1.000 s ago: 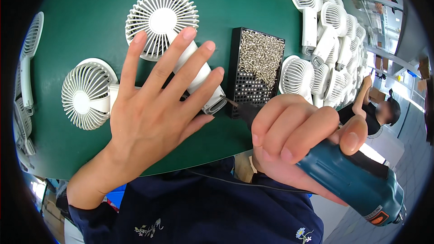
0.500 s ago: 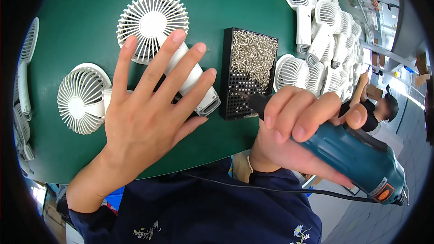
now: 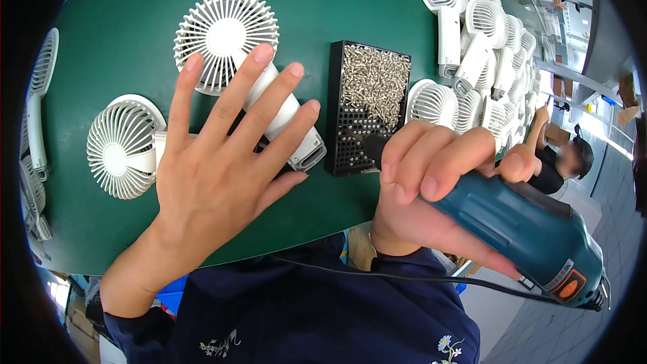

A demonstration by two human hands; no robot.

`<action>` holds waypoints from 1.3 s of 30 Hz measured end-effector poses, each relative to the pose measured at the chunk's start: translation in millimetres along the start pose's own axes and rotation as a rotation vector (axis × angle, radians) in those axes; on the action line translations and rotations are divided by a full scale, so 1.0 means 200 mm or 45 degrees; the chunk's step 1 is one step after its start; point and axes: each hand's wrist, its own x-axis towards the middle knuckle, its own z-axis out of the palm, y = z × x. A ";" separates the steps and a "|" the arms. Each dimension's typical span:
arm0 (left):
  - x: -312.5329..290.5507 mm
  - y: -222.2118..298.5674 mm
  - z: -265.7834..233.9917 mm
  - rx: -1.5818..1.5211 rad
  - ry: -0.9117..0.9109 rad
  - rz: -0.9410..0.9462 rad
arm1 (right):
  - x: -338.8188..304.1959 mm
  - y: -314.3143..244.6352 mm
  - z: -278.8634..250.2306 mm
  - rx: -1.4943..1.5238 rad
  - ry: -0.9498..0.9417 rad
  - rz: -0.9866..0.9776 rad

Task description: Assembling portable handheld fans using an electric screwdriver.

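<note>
My left hand (image 3: 212, 141) lies with its fingers spread, palm down, over the handles of two white handheld fans. One fan (image 3: 226, 37) has its round grille toward the far side, and its handle runs under my fingers to the right. The other fan (image 3: 118, 155) has its grille to the left; its handle is mostly hidden beneath my hand. In my right hand (image 3: 438, 168) is a teal electric screwdriver (image 3: 526, 236), its black nose pointing left at a black screw tray (image 3: 335, 121). Silver screws (image 3: 374, 84) heap in the tray's far part. The driver's tip is hard to make out.
A pile of white fans (image 3: 488, 54) covers the right side of the green table (image 3: 317, 0). More fans (image 3: 39, 108) stand along the left edge. The driver's black cord (image 3: 377, 274) crosses my front. At the far right sits another person (image 3: 563, 165).
My right hand and the screwdriver have shifted slightly left, so the nose sits closer over the tray's near part. The left hand and the two fans stay almost as they were.
</note>
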 end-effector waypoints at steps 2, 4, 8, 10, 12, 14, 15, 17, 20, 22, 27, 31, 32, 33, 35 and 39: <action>0.00 0.00 0.00 -0.005 0.020 0.013 | 0.00 -0.02 0.01 -0.022 0.057 -0.022; 0.00 0.00 0.00 -0.007 0.020 0.011 | 0.03 -0.07 0.04 -0.058 0.064 -0.064; 0.00 0.00 -0.01 0.011 0.012 -0.002 | 0.03 -0.16 0.12 -0.030 0.007 0.012; -0.01 0.00 0.00 0.008 0.014 -0.008 | 0.03 -0.14 0.18 0.063 -0.006 0.037; -0.01 -0.01 0.01 0.000 0.027 -0.011 | 0.01 -0.11 0.22 0.061 0.012 0.075; -0.02 -0.01 0.02 0.000 0.039 -0.011 | 0.01 -0.10 0.23 0.034 0.038 0.111; -0.02 -0.01 0.03 -0.004 0.054 -0.003 | 0.00 -0.09 0.23 0.038 0.033 0.116; -0.02 -0.01 0.03 -0.012 0.063 -0.009 | 0.00 -0.08 0.22 0.055 0.017 0.111; -0.02 -0.01 0.02 -0.019 0.071 -0.008 | -0.01 -0.11 0.18 0.069 -0.060 0.228; -0.01 -0.01 0.03 -0.021 0.070 -0.001 | -0.02 -0.10 0.18 0.068 -0.045 0.219; -0.02 -0.01 0.03 -0.005 0.071 0.002 | -0.03 -0.05 0.21 -0.002 -0.064 0.124; -0.02 -0.01 0.03 -0.007 0.063 0.007 | -0.04 -0.05 0.21 0.002 -0.052 0.118; -0.02 -0.01 0.03 -0.017 0.062 0.007 | -0.04 -0.05 0.21 -0.003 -0.037 0.108; -0.01 -0.01 0.03 -0.027 0.061 0.007 | -0.02 -0.06 0.20 0.033 -0.043 0.100; -0.01 -0.01 0.02 -0.027 0.059 0.009 | 0.01 -0.13 0.16 0.087 -0.058 0.084; -0.02 -0.01 0.02 -0.003 0.053 0.005 | 0.06 -0.11 0.05 -0.013 -0.019 -0.077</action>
